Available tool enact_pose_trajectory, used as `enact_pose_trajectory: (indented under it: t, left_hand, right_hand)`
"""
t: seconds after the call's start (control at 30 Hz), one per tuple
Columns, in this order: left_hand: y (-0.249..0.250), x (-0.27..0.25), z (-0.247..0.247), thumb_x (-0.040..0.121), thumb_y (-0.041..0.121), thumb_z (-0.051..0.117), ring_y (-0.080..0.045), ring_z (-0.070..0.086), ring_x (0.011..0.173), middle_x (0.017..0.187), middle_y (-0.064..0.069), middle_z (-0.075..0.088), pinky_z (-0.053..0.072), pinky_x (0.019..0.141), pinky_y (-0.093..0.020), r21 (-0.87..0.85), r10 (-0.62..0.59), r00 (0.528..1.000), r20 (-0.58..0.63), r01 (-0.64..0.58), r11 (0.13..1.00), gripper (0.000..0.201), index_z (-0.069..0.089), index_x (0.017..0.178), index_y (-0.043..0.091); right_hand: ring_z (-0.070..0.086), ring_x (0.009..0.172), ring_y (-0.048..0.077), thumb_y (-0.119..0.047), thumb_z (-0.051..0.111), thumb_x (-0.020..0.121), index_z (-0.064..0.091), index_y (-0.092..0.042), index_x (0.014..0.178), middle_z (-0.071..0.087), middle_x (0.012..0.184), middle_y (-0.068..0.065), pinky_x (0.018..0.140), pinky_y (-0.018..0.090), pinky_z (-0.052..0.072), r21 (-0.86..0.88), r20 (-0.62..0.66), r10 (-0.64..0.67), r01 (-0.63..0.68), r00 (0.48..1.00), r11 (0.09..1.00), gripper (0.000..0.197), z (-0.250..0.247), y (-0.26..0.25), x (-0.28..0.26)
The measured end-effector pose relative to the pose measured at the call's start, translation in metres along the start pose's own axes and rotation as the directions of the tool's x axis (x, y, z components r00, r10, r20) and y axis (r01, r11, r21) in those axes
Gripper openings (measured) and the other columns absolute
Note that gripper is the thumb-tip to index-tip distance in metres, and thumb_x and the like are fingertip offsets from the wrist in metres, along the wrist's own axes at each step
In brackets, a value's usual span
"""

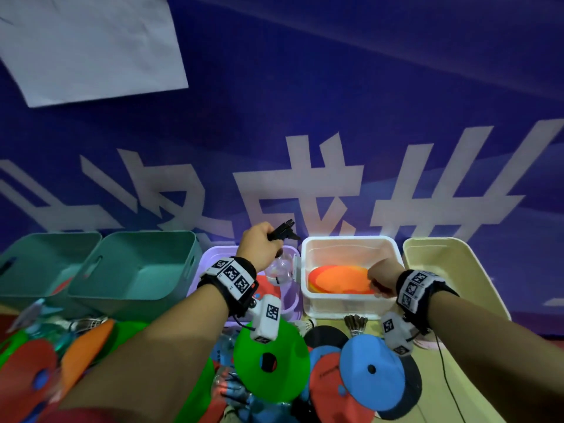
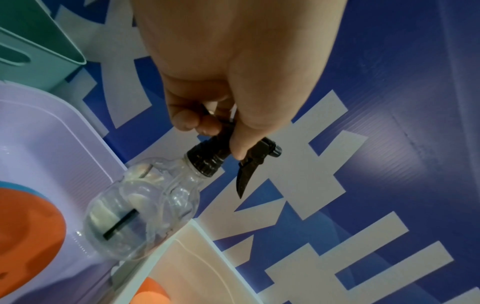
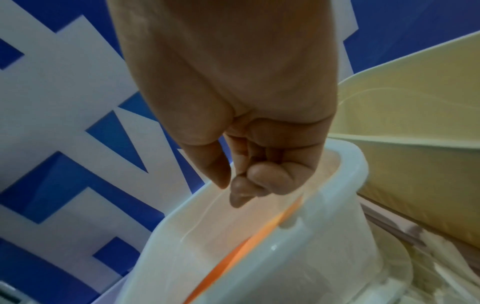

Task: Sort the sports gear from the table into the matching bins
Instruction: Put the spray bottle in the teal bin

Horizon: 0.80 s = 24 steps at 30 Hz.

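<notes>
My left hand [image 1: 259,248] grips the black trigger head of a clear spray bottle [image 1: 282,268]. The bottle hangs over the right side of the purple bin [image 1: 213,254]. In the left wrist view the fingers [image 2: 205,125] wrap the bottle's [image 2: 145,205] black neck, above the purple bin [image 2: 52,127], which holds an orange disc [image 2: 28,226]. My right hand [image 1: 383,277] hovers over the near right part of the white bin [image 1: 351,241], which contains orange discs [image 1: 338,279]. The right hand's fingers [image 3: 262,179] are curled and hold nothing above the white bin's rim [image 3: 350,168].
Two teal bins [image 1: 52,264] [image 1: 137,264] stand at the left and a cream bin [image 1: 442,261] at the right. In front lie a green disc [image 1: 271,361], a blue disc [image 1: 375,370], red discs [image 1: 27,367], shuttlecocks [image 1: 355,325] and a black cable [image 1: 448,377].
</notes>
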<state>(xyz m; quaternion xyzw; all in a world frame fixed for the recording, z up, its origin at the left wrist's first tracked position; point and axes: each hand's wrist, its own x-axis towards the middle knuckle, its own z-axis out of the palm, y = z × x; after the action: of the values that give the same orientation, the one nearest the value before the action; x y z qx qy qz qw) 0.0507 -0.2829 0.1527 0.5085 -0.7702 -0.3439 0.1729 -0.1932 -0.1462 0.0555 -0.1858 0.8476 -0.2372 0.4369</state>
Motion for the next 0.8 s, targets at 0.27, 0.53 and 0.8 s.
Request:
enact_pose_trajectory:
  t: [0.27, 0.53, 0.8]
  left_hand:
    - [0.006, -0.015, -0.024, 0.087, 0.005, 0.064, 0.009, 0.053, 0.041, 0.066, 0.003, 0.062, 0.035, 0.039, -0.008, -0.05, 0.032, 0.997, -0.069, -0.035, 0.998, 0.018, 0.054, 0.076, 0.015]
    - [-0.017, -0.017, -0.075, 0.08, 0.008, 0.071, -0.023, 0.062, 0.066, 0.071, -0.004, 0.067, 0.047, 0.059, -0.027, -0.036, 0.025, 0.991, -0.131, -0.03, 0.999, 0.019, 0.057, 0.071, 0.018]
    - [-0.065, -0.009, -0.146, 0.082, 0.004, 0.07, -0.016, 0.055, 0.063, 0.072, -0.007, 0.063, 0.042, 0.056, -0.023, -0.137, 0.053, 0.986, -0.156, -0.075, 0.988, 0.006, 0.065, 0.082, 0.005]
  right_hand:
    - [0.053, 0.048, 0.019, -0.011, 0.055, 0.091, 0.063, 0.002, 0.1, 0.064, 0.07, 0.011, 0.044, 0.021, 0.038, 0.136, 0.065, -0.329, 0.318, 0.942, 0.938, 0.017, 0.006, -0.061, -0.037]
    - [0.055, 0.05, 0.017, -0.003, 0.051, 0.092, 0.059, 0.0, 0.112, 0.058, 0.073, 0.012, 0.044, 0.022, 0.041, 0.155, 0.16, -0.614, 0.594, 0.773, 0.789, 0.022, 0.061, -0.148, -0.106]
    - [0.063, 0.059, 0.021, -0.007, 0.062, 0.086, 0.059, -0.019, 0.114, 0.058, 0.069, 0.0, 0.046, 0.03, 0.05, 0.09, 0.061, -0.809, 0.804, 0.584, 0.588, 0.031, 0.141, -0.227, -0.148]
